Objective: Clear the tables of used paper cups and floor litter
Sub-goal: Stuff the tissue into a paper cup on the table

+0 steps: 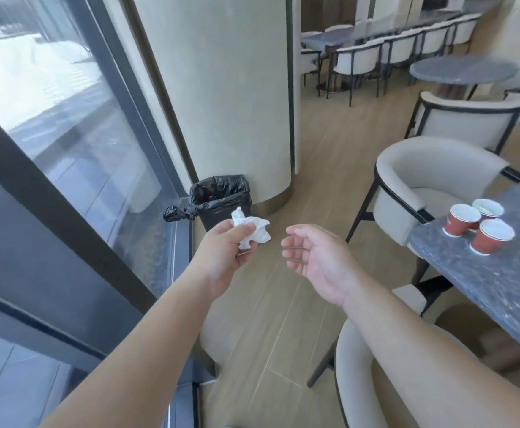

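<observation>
Left hand [226,251], close in: fingers and thumb curled tight on a crumpled white tissue [251,230], most of it poking out past the fingertips. Right hand [314,259], just beside it: palm up, fingers loosely bent and apart, holding nothing.

Past the left fingertips, a bit farther on: a bin [221,200] with a black bag, mouth open, standing on the floor against a big round pillar [221,97]. A tied knot of bag hangs off its left side.

To do this step well, probably: carry the tissue right over the open mouth before letting go. Light paper, so likely to drift if dropped from high up. Best to go low, then open the fingers. Better not to toss from here.

Off to the right of the right fingers: a dark stone table [499,282] with three red paper cups [480,227] near its corner, all upright and close together. Still to be cleared, so the job looks far from done. Free right hand well placed to grab them next.

Room to move: a strip of bare wood floor runs straight ahead from the fingers to the bin. Window wall [67,149] tight on the left. Cream chairs [431,186] and the table edge crowd the right. Farther back, a round table [463,71] and a long row of chairs.
</observation>
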A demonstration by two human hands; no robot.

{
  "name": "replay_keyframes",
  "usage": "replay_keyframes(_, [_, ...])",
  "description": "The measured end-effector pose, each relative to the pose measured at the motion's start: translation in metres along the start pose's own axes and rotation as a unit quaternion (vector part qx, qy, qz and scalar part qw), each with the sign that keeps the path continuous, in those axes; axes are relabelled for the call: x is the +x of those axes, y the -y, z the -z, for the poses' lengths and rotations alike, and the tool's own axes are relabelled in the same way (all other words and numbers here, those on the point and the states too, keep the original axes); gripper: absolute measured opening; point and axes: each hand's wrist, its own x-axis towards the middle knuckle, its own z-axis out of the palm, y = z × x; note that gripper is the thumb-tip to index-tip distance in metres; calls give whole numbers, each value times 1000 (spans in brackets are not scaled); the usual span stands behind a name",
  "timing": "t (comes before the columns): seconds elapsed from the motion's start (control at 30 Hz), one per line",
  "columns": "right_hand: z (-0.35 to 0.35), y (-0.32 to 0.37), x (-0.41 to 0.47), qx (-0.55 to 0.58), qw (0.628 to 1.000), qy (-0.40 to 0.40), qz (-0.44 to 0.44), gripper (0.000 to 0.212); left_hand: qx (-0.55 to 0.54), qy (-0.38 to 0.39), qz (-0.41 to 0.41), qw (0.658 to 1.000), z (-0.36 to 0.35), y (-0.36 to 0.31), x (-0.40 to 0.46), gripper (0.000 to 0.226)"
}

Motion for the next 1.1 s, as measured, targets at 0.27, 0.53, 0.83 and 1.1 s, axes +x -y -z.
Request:
replay_keyframes(0.27, [12,14,65,12,997,-75,21,13,6,71,32,997,-10,-7,98,22])
replay_keyframes(0.53, [6,43,146,26,982,-176,62,14,14,154,82,985,-29,-36,223,13])
replay_keyframes(0.83, [28,56,192,59,953,-277,105,13,59,272,103,955,-83,-44,308,25])
replay_keyframes(1.1, [92,70,232,104,927,-345,107,13,79,312,142,936,-149,-12,360,9])
